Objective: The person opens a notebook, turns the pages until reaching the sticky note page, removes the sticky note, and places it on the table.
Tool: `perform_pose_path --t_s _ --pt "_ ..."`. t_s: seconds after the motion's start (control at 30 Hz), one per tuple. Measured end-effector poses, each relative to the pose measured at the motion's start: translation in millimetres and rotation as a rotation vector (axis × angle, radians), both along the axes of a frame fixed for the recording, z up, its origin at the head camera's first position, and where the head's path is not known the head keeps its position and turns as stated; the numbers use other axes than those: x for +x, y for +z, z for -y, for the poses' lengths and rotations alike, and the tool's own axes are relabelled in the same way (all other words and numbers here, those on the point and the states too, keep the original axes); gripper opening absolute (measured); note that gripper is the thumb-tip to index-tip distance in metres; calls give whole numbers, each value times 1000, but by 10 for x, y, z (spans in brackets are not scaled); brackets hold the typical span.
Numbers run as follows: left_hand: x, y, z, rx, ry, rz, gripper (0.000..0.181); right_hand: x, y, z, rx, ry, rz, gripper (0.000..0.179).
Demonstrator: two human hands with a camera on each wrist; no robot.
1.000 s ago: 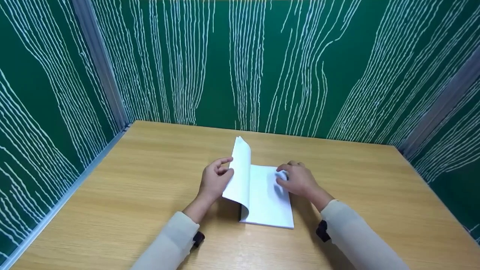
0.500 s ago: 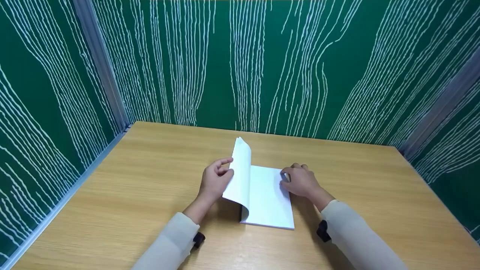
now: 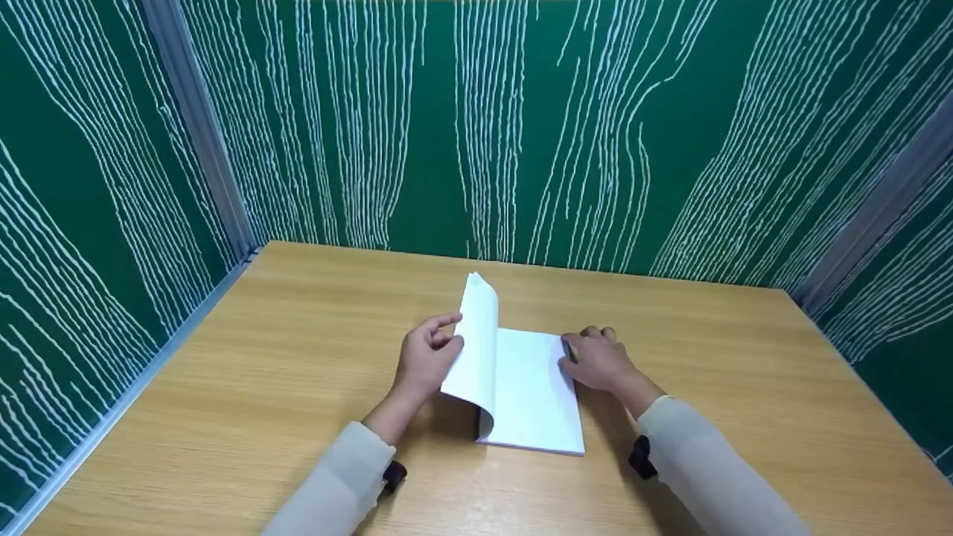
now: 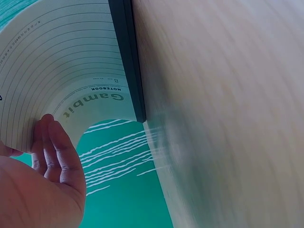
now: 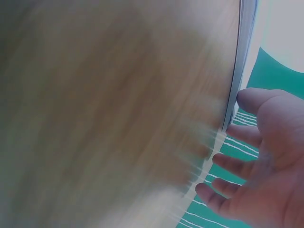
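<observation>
A notebook [image 3: 532, 394] lies open on the table, its right block of white pages flat and its left leaves standing up in a curve. The left hand [image 3: 430, 357] pinches these raised leaves [image 3: 476, 350] at their outer edge, thumb on one side and fingers on the other. Ruled lines and the printed words "Gambit NOTEBOOK" show on the leaves [image 4: 80, 61] in the left wrist view, beside a dark edge. At the right edge of the flat pages, the right hand [image 3: 599, 359] rests with spread fingers, thumb and index finger at the notebook's edge [image 5: 236, 71].
A light wooden table [image 3: 298, 335] bears the notebook. Green walls [image 3: 432, 149] with white wavy lines stand behind it and at both sides, with grey posts [image 3: 197, 112] at the corners.
The right hand has slid slightly right to the notebook's edge, and the page bulge under its fingers now lies flat. The left hand has kept its place on the raised leaves.
</observation>
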State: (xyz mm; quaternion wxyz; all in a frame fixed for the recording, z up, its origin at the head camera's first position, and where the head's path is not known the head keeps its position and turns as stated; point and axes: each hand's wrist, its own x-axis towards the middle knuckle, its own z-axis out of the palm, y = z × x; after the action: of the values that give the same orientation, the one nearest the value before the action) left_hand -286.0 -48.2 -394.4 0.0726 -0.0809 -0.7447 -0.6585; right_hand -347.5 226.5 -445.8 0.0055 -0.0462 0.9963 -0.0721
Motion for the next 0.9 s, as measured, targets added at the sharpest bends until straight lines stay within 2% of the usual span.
perform_pose_path --t_s 0.27,0.53,0.9 --pt "4 6 -1 3 -7 3 31 3 -1 15 3 4 -10 52" --pt "12 3 6 7 -20 -19 32 5 -1 15 -56 25 -27 46" --pt "3 8 10 2 -3 -7 32 -12 -2 17 -116 42 -69 38"
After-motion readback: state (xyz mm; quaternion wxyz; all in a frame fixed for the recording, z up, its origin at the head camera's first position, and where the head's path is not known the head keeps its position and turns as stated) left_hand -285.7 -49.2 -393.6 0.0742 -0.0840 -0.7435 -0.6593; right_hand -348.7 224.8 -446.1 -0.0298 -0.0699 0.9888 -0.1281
